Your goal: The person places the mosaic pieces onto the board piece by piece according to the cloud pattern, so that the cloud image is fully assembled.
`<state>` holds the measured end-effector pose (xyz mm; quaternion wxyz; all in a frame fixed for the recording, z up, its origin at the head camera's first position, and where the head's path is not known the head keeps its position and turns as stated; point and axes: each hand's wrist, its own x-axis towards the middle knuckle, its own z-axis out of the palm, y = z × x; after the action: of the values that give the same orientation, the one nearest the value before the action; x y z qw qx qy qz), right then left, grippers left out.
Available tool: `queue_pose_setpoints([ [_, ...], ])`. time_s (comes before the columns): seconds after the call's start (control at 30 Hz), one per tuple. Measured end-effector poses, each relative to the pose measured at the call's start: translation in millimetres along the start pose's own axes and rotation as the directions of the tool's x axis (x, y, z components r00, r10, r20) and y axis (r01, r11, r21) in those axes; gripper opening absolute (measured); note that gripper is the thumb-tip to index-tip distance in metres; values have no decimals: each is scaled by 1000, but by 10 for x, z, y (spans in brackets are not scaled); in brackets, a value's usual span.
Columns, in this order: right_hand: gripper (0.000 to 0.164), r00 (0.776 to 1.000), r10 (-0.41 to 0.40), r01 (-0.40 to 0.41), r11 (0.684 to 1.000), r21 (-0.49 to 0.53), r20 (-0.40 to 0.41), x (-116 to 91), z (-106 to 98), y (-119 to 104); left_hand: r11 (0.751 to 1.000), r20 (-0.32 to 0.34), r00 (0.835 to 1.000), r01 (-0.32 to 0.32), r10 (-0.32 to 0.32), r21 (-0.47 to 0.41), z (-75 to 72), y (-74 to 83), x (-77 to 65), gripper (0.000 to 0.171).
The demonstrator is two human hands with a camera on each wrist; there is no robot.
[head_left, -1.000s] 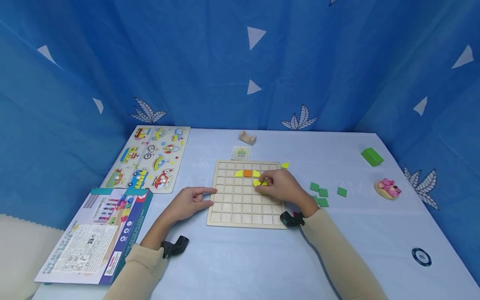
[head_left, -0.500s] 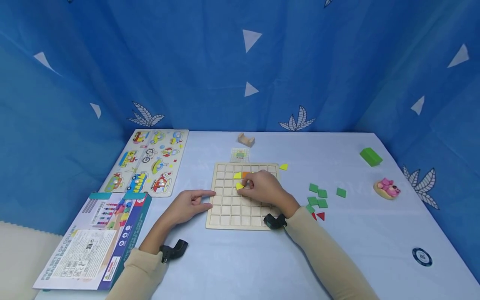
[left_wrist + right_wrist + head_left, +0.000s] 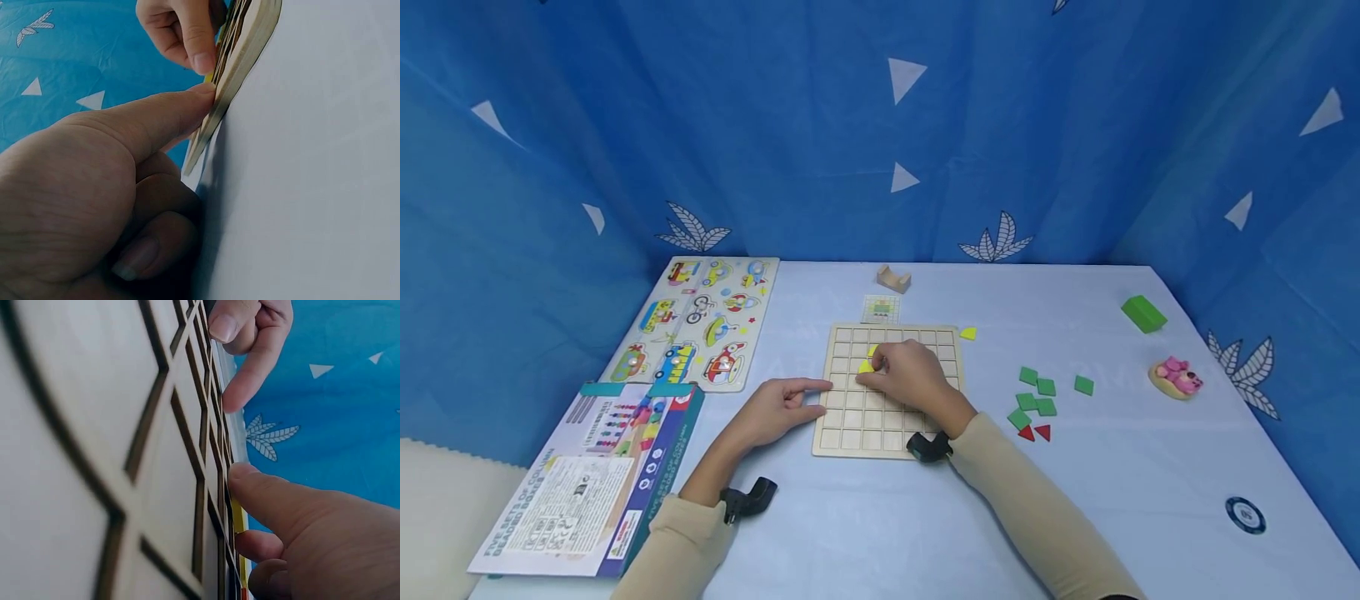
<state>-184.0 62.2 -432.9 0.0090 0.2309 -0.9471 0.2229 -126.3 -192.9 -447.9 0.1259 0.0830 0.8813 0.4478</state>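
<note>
A light wooden grid board [image 3: 842, 421] lies flat at the table's middle. My right hand [image 3: 913, 377] is over its upper left part, thumb and index finger pinching a yellow quarter-round tile [image 3: 865, 367] down at a cell. Just above it shows part of another yellow tile [image 3: 873, 351]; the hand hides the rest of that row. In the right wrist view, yellow [image 3: 237, 517] shows between thumb and finger. My left hand [image 3: 775, 412] touches the board's left edge with straight index finger and thumb. Its other fingers are bent in the left wrist view.
Several green square tiles [image 3: 1026, 401] and two red triangles [image 3: 1042, 432] lie right of the board, a loose yellow tile [image 3: 968, 333] at its upper right corner. Behind it are a pattern card [image 3: 881, 309] and wooden stand [image 3: 893, 279]. A box [image 3: 580, 492] and puzzle board [image 3: 700, 325] lie left.
My right hand has moved left across the board with the yellow tile, from right of the orange tile to the left side. The red triangles are now uncovered. My left hand stays put.
</note>
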Motion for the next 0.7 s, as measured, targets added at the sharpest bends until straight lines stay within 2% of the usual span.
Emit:
queue_pose_setpoints([
  [0.13, 32, 1000, 11, -10, 1000, 10, -7, 4, 27, -24, 1000, 3, 1000, -1, 1, 5, 2, -7, 4, 37],
  [0.43, 21, 999, -23, 26, 997, 72, -45, 6, 43, 2, 1000, 6, 1000, 2, -2, -5, 0, 0, 6, 37],
  [0.7, 32, 999, -44, 46, 991, 122, -13, 35, 75, 55, 1000, 4, 1000, 4, -4, 0, -5, 3, 4, 37],
])
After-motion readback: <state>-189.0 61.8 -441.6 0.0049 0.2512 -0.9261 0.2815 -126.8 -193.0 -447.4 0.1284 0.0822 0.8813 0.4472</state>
